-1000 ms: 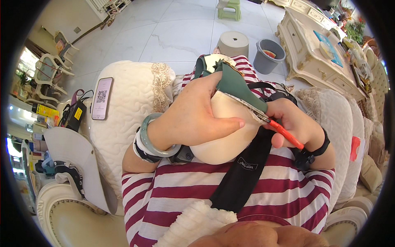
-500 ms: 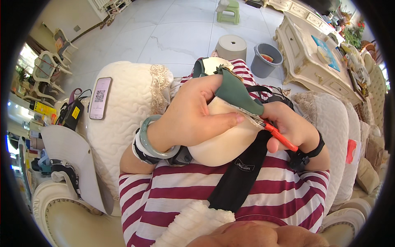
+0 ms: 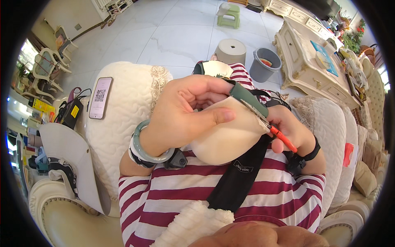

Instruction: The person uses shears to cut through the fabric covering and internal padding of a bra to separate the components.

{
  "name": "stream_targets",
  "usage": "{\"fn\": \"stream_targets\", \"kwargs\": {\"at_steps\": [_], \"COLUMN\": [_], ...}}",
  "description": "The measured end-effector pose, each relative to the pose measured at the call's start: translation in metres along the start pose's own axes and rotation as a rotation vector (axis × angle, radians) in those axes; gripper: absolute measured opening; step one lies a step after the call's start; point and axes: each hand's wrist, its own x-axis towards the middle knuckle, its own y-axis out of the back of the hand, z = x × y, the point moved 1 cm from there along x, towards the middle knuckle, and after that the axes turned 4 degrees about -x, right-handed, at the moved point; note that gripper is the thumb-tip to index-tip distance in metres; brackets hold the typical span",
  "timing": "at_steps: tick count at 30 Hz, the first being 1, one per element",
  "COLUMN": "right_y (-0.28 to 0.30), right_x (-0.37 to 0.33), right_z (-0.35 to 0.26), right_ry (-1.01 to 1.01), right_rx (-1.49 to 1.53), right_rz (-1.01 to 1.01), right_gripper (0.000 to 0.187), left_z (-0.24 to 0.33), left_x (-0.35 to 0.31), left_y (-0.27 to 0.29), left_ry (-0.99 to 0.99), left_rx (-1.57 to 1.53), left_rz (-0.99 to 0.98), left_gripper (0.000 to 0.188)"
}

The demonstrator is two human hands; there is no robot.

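Note:
My left hand (image 3: 189, 109) is closed on a cream moulded foam cup (image 3: 226, 136), its thumb pressed flat on the smooth outer side. Dark green fabric (image 3: 242, 94) runs along the cup's upper right edge, partly folded over it. My right hand (image 3: 290, 127) grips red-handled scissors (image 3: 283, 138) at the cup's right corner. Their metal blades lie along the seam and are mostly hidden, so I cannot tell how far apart they are. Another cream and green piece (image 3: 216, 68) lies on my lap beyond the hands.
A phone (image 3: 100, 98) rests on the quilted cream seat cover (image 3: 127, 90) to the left, near a black device (image 3: 70, 114) and a white sun visor (image 3: 68, 160). Ahead stand a round stool (image 3: 231, 52), a grey bin (image 3: 265, 66) and an ornate cream table (image 3: 306, 61).
The green fabric has folded down away from the upper part of the cup, baring more foam. My left fingers have shifted their hold, and the right hand with the scissors has moved slightly right and down.

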Motion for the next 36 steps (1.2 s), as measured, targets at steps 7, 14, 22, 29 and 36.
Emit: {"fn": "stream_targets", "kwargs": {"at_steps": [7,14,22,29,36], "right_y": [-0.009,-0.007,-0.01,-0.001,-0.011], "right_x": [0.004,0.006,0.008,0.002,0.004], "right_z": [-0.002,0.002,-0.001,-0.001,0.0], "right_ry": [0.037,0.171,0.116,0.097,0.112], "right_rx": [0.101,0.074,0.033,-0.068,0.044], "right_rz": [0.045,-0.004,0.03,0.011,0.003], "right_gripper": [0.097,0.095,0.095,0.092,0.091], "left_z": [-0.01,0.008,0.0,-0.001,-0.001], "left_x": [0.0,-0.003,0.001,0.004,0.003], "left_y": [0.005,0.003,0.001,0.001,0.002], "left_ry": [0.075,0.041,0.092,0.034,-0.201], "left_rx": [-0.008,0.408,0.343,0.325,0.512], "left_rz": [-0.054,-0.053,-0.038,-0.04,0.025], "left_gripper": [0.017,0.012,0.011,0.012,0.022]}}
